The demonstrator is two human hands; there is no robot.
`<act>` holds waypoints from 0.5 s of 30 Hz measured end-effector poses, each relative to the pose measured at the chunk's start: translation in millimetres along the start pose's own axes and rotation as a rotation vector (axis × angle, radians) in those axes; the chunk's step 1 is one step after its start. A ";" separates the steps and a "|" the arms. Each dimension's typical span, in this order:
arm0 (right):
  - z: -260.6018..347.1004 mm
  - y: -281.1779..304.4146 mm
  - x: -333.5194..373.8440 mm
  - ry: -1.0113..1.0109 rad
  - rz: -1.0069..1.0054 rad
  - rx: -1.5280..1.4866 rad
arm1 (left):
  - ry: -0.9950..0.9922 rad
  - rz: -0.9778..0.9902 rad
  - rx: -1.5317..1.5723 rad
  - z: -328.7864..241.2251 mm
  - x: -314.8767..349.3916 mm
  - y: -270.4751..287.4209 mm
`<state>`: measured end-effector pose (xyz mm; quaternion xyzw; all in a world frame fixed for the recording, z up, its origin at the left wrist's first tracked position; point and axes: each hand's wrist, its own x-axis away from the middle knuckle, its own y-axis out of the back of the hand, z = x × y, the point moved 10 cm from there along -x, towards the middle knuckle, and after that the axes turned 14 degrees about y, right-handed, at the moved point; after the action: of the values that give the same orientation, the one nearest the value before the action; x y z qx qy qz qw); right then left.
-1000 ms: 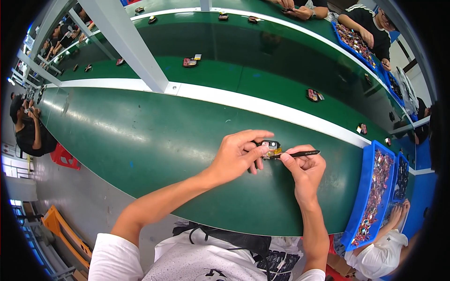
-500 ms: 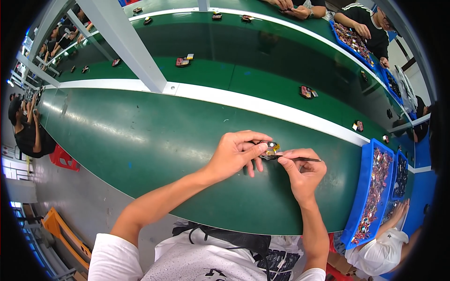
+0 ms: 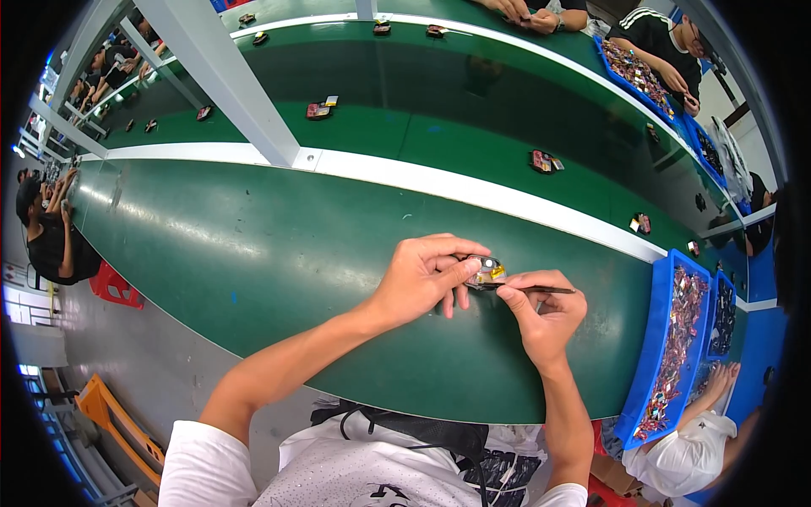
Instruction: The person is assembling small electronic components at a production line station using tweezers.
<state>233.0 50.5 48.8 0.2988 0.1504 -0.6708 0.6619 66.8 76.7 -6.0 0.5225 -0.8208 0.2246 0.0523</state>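
My left hand [image 3: 429, 275] is closed on a small electronic device [image 3: 497, 274], pinching its left side between thumb and fingers above the green table. The device has a dark casing, with a yellow part and a round whitish spot showing inside. A thin dark tool like tweezers [image 3: 549, 290] is pinched in my right hand [image 3: 547, 314], lying nearly level. Its left end is at the lower edge of the device; the thumb and fingers hide whether the tip touches anything inside.
On the right stands a long blue tray [image 3: 639, 406] of small colourful parts. Beyond a white rail [image 3: 422, 188], a green conveyor belt [image 3: 372, 144] carries several small devices. A slanted grey post [image 3: 228, 80] rises at the left. Other people work across the belt and at the lower right.
The devices on the belt have moved left. My right hand and the tool have shifted slightly left; my left hand holds the device in nearly the same place.
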 end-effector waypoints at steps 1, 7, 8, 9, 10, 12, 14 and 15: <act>0.1 0.4 0.7 0.002 0.000 -0.001 | -0.016 -0.011 -0.018 -1.4 0.4 -0.5; 1.3 4.7 -0.1 -0.041 -0.063 0.025 | -0.037 -0.033 -0.022 -4.3 0.0 0.7; 4.5 4.4 -1.3 -0.015 -0.057 0.038 | -0.036 -0.034 -0.022 -4.1 -0.1 0.8; 7.9 3.9 -2.1 0.011 -0.051 0.051 | -0.042 -0.037 -0.023 -4.5 0.3 1.4; 8.4 3.9 -2.3 0.010 -0.052 0.050 | -0.048 -0.040 -0.025 -4.9 0.6 1.9; 13.4 0.5 -3.5 0.060 0.013 0.129 | -0.052 -0.044 -0.031 -4.3 0.4 1.6; 14.7 0.7 -3.6 0.084 0.012 0.126 | -0.055 -0.048 -0.036 -3.2 -0.4 0.2; 17.0 0.3 -4.0 0.108 0.010 0.123 | -0.055 -0.046 -0.038 -3.2 -0.5 -0.1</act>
<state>229.6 43.5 64.4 0.3754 0.1430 -0.6583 0.6366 66.6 78.4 -3.2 0.5462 -0.8138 0.1934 0.0450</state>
